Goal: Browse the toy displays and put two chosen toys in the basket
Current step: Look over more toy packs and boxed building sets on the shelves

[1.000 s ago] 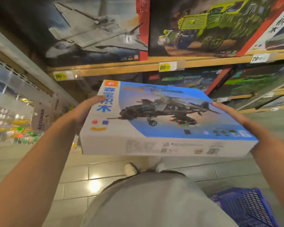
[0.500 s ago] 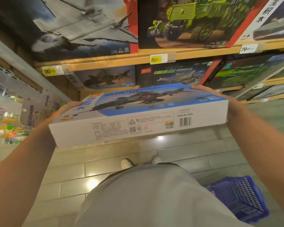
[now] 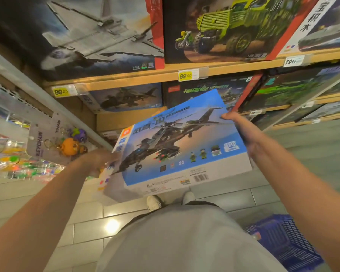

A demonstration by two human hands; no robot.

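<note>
Gripping the flat rectangular blue cardboard helicopter box [image 3: 185,142] at its two short ends, the left hand [image 3: 98,161] curls round the edge at nine o'clock and the right hand [image 3: 241,130] clasps the edge at three o'clock, fingers wrapped behind. It tilts glossy face up, held in the air before the wooden shelves [image 3: 224,68]. One blue plastic lattice basket [image 3: 283,240] sits on the tiled floor at five o'clock. Two yellow price tags [image 3: 185,76] show.

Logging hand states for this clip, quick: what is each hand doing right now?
Left hand: holds the helicopter toy box at its left edge.
Right hand: holds the same box at its right edge, thumb on top.
</note>
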